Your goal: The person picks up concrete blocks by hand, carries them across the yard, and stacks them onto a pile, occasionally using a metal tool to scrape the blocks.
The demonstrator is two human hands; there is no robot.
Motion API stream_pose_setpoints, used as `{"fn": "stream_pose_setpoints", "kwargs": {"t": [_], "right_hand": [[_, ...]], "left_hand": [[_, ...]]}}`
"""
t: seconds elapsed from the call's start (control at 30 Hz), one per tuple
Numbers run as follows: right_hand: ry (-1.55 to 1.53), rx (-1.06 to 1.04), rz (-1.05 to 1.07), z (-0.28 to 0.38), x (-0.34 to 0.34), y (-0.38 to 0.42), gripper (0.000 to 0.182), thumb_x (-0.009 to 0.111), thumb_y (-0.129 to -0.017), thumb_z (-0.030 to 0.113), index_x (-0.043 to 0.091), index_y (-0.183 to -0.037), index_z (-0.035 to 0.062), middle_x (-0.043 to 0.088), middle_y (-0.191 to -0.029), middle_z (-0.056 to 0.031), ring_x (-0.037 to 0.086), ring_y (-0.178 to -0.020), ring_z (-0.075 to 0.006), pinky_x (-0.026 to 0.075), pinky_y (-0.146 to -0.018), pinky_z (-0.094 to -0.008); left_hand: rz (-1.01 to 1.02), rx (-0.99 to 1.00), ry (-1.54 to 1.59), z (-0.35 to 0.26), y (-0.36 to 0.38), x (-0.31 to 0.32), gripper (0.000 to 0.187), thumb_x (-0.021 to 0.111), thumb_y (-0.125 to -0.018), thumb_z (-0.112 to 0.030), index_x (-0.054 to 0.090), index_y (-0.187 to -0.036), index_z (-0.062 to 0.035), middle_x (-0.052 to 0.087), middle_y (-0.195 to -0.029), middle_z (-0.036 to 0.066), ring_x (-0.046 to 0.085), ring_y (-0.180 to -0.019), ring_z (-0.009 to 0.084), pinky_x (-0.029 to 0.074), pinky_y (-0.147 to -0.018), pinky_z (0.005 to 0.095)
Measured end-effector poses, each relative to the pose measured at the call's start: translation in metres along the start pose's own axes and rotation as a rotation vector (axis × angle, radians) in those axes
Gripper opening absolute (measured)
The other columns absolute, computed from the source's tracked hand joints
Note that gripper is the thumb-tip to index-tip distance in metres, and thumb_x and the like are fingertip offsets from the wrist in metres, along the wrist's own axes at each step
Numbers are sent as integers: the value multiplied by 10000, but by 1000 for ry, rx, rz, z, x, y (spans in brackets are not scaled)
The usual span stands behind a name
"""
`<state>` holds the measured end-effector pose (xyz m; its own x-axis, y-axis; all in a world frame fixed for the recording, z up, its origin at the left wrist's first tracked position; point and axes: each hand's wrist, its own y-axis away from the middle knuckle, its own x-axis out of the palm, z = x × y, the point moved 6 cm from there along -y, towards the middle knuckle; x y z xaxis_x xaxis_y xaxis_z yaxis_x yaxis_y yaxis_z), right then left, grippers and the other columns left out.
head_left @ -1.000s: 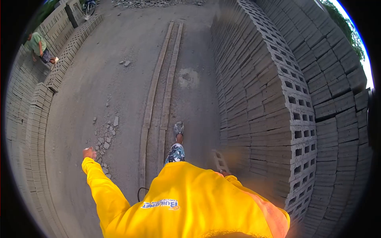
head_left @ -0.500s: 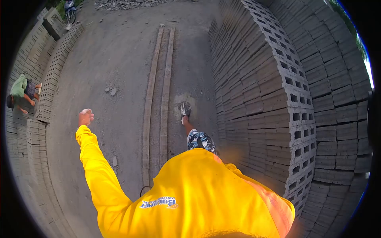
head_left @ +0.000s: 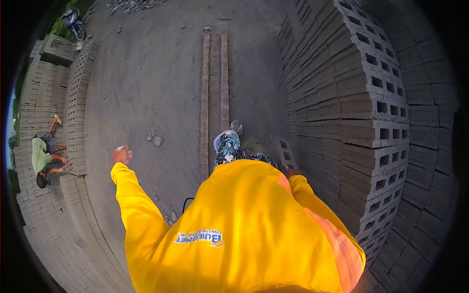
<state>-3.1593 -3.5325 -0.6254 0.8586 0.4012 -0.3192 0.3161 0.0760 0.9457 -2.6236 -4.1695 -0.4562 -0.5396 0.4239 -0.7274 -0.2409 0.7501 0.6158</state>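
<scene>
My left hand [head_left: 122, 155] is held out to the left over the bare ground. Its fingers are curled in, with nothing visible in them and something whitish on the fingertips. At my right side, my right hand [head_left: 291, 172] is partly hidden by the yellow sleeve. It grips the near end of a grey hollow concrete block [head_left: 283, 145], whose openings face up. The block hangs beside my patterned shorts [head_left: 227, 144], close to the tall stack of hollow blocks [head_left: 361, 110] on the right.
Two long narrow rails [head_left: 205, 97] run along the ground ahead. Block stacks [head_left: 78, 102] line the left, where another person [head_left: 42, 152] bends with hands on a block. Small rubble [head_left: 157, 141] lies left of the rails. A motorbike [head_left: 74, 23] stands far left.
My right arm and the concrete block have come into view at my right side. My legs have shifted in a step. The other person has reached toward the blocks.
</scene>
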Motion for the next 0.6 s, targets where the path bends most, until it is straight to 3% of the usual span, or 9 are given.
{"fn": "stream_pose_setpoints", "kwargs": {"t": [0.1, 0.23, 0.27, 0.33, 0.37, 0.43, 0.53, 0.6], "right_hand": [[-201, 12, -25, 25, -56, -82, 845, 598, -833, 554, 256, -1533, 229, 453, -1451, -199, 437, -1334, -404, 365, -1094, -475], [-325, 116, -130, 83, -163, -138, 708, 600, -837, 521, 422, -1422, 164, 495, -1399, -223, 484, -1284, -412, 391, -1068, -476], [-363, 161, -179, 90, -183, -156, 679, 600, -838, 512, 464, -1394, 148, 505, -1386, -229, 496, -1272, -414, 398, -1062, -476], [-355, 183, -223, 107, -216, -193, 629, 601, -841, 495, 547, -1339, 116, 526, -1360, -241, 519, -1247, -418, 411, -1049, -477], [-123, -12, -89, 134, -241, -188, 597, 627, -815, 425, 559, -1322, 117, 562, -1328, -219, 553, -1214, -400, 440, -1023, -462], [-101, -54, -48, 196, -314, -155, 602, 700, -754, 293, 568, -1311, 108, 582, -1309, -206, 562, -1213, -373, 461, -1006, -446], [-110, -36, 54, 224, -346, -226, 673, 644, -816, 379, 457, -1413, 129, 559, -1327, -231, 528, -1247, -390, 431, -1030, -468], [-85, -66, 36, 250, -371, -257, 688, 638, -825, 359, 412, -1443, 158, 563, -1326, -223, 521, -1251, -398, 431, -1031, -468]], "left_hand": [[-22, -31, 26, -67, -56, 14, 383, 508, -969, -310, 601, -1265, -84, 713, -1016, 66, 667, -823, 172, 496, -721, 342], [-30, -57, 23, -179, -148, 53, 382, 505, -970, -319, 606, -1260, -91, 713, -1015, 62, 664, -816, 161, 495, -713, 342], [-10, -95, -21, -193, -158, 61, 380, 506, -970, -319, 607, -1259, -93, 713, -1016, 60, 662, -819, 158, 495, -709, 339], [57, -22, -121, -286, -148, 77, 357, 507, -976, -307, 619, -1235, -89, 712, -1005, 60, 657, -797, 152, 498, -686, 308], [59, 30, -155, -320, -144, 78, 349, 510, -977, -306, 626, -1223, -87, 712, -996, 59, 655, -785, 146, 499, -673, 294], [76, 127, -193, -394, -171, 76, 332, 520, -977, -306, 645, -1189, -83, 709, -948, 52, 643, -745, 128, 499, -666, 274], [70, 315, -231, -503, -219, 64, 303, 539, -975, -296, 670, -1137, -76, 698, -873, 36, 621, -696, 101, 491, -635, 248], [26, 405, -256, -561, -247, 51, 284, 554, -971, -285, 679, -1103, -67, 690, -831, 29, 609, -669, 93, 482, -606, 241]]}}
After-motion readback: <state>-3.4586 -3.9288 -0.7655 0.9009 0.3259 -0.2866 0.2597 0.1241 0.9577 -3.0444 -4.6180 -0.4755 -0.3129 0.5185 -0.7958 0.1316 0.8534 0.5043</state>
